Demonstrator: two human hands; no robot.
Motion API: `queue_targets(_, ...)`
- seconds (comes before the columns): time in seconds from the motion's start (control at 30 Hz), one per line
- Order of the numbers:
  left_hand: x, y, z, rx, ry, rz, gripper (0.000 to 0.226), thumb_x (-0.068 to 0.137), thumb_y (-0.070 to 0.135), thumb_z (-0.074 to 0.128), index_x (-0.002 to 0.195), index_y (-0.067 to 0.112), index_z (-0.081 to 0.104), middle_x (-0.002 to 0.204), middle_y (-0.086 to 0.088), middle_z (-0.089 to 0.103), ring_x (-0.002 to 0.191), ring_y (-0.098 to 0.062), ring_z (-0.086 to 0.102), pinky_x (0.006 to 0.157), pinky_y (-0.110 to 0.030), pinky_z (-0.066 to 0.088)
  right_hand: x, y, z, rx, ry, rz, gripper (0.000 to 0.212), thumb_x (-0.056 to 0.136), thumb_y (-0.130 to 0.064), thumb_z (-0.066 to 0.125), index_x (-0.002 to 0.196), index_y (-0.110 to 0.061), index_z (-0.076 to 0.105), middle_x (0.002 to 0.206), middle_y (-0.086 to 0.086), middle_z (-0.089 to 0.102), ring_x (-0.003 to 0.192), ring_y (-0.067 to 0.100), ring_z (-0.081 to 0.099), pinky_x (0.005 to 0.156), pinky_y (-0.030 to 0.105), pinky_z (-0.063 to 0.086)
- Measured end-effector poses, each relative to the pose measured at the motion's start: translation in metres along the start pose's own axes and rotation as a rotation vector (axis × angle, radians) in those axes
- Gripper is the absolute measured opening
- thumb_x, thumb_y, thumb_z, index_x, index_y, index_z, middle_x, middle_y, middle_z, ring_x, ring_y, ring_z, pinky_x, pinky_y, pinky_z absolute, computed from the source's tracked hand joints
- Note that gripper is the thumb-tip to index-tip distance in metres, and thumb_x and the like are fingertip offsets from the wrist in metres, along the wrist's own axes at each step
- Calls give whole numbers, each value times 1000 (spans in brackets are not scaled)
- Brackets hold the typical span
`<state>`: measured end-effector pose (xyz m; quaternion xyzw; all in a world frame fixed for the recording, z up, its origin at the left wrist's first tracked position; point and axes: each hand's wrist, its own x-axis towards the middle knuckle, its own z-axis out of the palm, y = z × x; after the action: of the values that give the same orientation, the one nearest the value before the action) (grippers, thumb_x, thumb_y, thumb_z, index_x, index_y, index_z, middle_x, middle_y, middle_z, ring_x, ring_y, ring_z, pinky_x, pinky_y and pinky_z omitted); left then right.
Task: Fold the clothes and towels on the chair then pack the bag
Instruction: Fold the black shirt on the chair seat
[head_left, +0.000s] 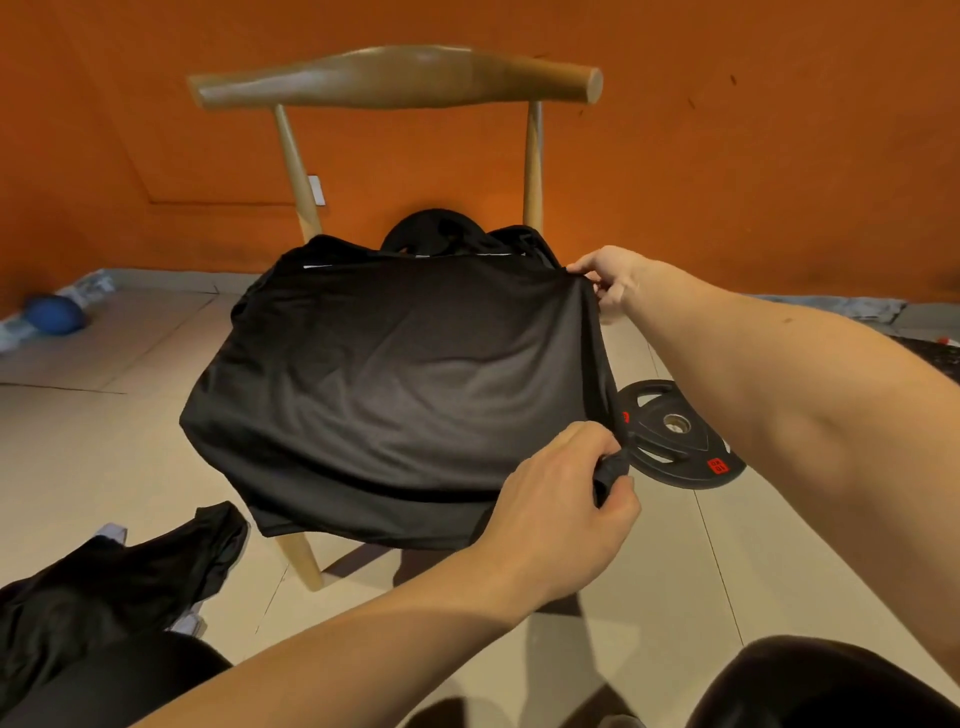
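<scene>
A black garment (374, 374) lies spread over the seat of a wooden chair (395, 78), hiding the seat. My right hand (613, 280) pinches its far right corner. My left hand (561, 499) grips the near right corner, bunched between thumb and fingers. The right edge is stretched between both hands. More dark fabric, perhaps the bag (447, 234), sits at the back of the seat behind the garment.
A black weight plate (675, 441) lies on the tiled floor right of the chair. Another dark garment (104, 587) rests on my left knee at lower left. A blue ball (54, 314) lies by the orange wall at far left.
</scene>
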<state>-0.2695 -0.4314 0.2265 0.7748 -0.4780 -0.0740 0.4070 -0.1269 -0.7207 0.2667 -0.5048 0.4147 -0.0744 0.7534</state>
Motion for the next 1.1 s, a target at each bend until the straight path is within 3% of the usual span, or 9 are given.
queue_targets(0.13, -8, -7, -7, -298, 90, -141, 11, 100, 23, 57, 111, 27, 59, 104, 10, 62, 98, -11, 60, 84, -27, 52, -15, -2, 36, -37, 2, -210, 22, 96, -7, 55, 115, -9, 65, 96, 4, 57, 72, 16, 54, 59, 26, 48)
queue_targets(0.23, -20, -18, -14, -537, 137, -249, 15, 101, 22, 56, 110, 33, 61, 104, 4, 68, 98, -15, 65, 88, -34, 56, -24, -3, 69, -155, 38, -349, 34, 93, -8, 59, 125, -14, 69, 97, 0, 59, 66, 12, 45, 46, 21, 36)
queue_targets(0.33, -31, -33, -21, -738, 248, -378, 15, 95, 25, 58, 105, 34, 64, 102, 0, 73, 101, -21, 70, 93, -48, 58, -25, 0, 101, -271, 58, -403, 32, 93, -9, 63, 121, -21, 70, 112, 2, 63, 78, 16, 51, 48, 21, 39)
queue_targets(0.43, -43, -47, -26, -894, 349, -522, 14, 101, 7, 53, 110, 12, 62, 103, -11, 72, 95, -24, 73, 84, -46, 62, -25, 8, 126, -451, 40, -460, 35, 95, -5, 61, 128, -13, 68, 114, 6, 64, 74, 19, 49, 56, 27, 50)
queue_targets(0.53, -54, -68, -24, -846, 357, -639, 10, 100, 2, 51, 105, 5, 59, 105, -18, 68, 93, -27, 73, 82, -46, 63, -25, 20, 145, -686, 1, -547, 40, 95, 1, 56, 134, 0, 62, 123, 16, 66, 87, 27, 56, 82, 38, 58)
queue_targets(0.63, -63, -93, -18, -757, 335, -767, 4, 99, 6, 53, 102, 7, 56, 106, -18, 65, 97, -30, 71, 86, -51, 61, -28, 32, 157, -871, -11, -546, 39, 90, -6, 63, 128, -3, 66, 104, 12, 67, 78, 20, 60, 61, 28, 51)
queue_targets(0.8, -70, -120, -12, -657, 211, -909, 15, 95, 26, 54, 105, 15, 52, 107, -9, 63, 97, -23, 67, 96, -49, 57, -31, 46, 164, -908, -49, -441, 34, 94, -6, 67, 127, 0, 61, 90, 12, 60, 58, 18, 55, 50, 25, 46)
queue_targets(0.97, -64, -129, -13, -482, 119, -1029, 58, 100, 24, 59, 151, 17, 32, 149, -3, 41, 135, -29, 46, 114, -42, 38, -38, 42, 161, -823, -47, -359, 24, 97, -8, 67, 119, 0, 64, 97, 12, 65, 67, 23, 70, 77, 34, 64)
queue_targets(1.1, -48, -124, -21, -402, 290, -885, 33, 95, 15, 63, 125, 24, 51, 133, -1, 52, 118, -22, 54, 99, -35, 45, -47, 24, 148, -833, 5, -454, 4, 96, -2, 64, 95, -2, 68, 85, 11, 68, 61, 19, 66, 77, 30, 61)
